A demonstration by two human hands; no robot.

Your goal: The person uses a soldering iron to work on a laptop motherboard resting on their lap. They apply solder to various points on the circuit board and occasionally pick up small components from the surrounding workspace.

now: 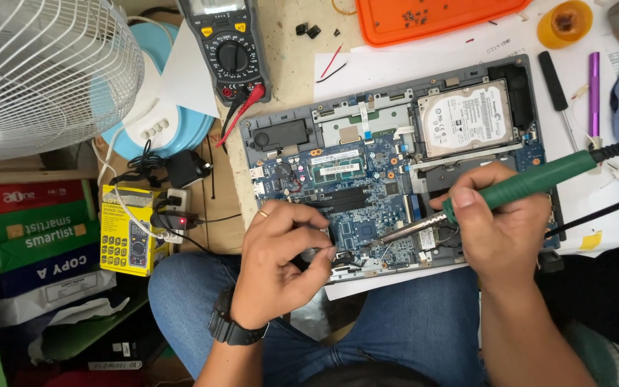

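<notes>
Laptop [395, 179] lies opened on the desk, its blue circuit board bare and fragile; hold it only at the grey frame. Soldering iron [510, 190], light and stiff, is clamped at its green handle by the right hand [503, 222]. Left hand [284, 258] pinches a small dark part at the board's front edge.

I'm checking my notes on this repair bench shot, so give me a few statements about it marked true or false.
1. The right hand holds a green-handled soldering iron. True.
2. The iron's tip points at the hard drive. False: it points at the blue circuit board, near the laptop's front edge.
3. The left hand lies flat on the orange tray. False: it pinches a small dark part at the board.
4. A multimeter lies beyond the open laptop. True.
5. The left wrist bears a black watch. True.
</notes>
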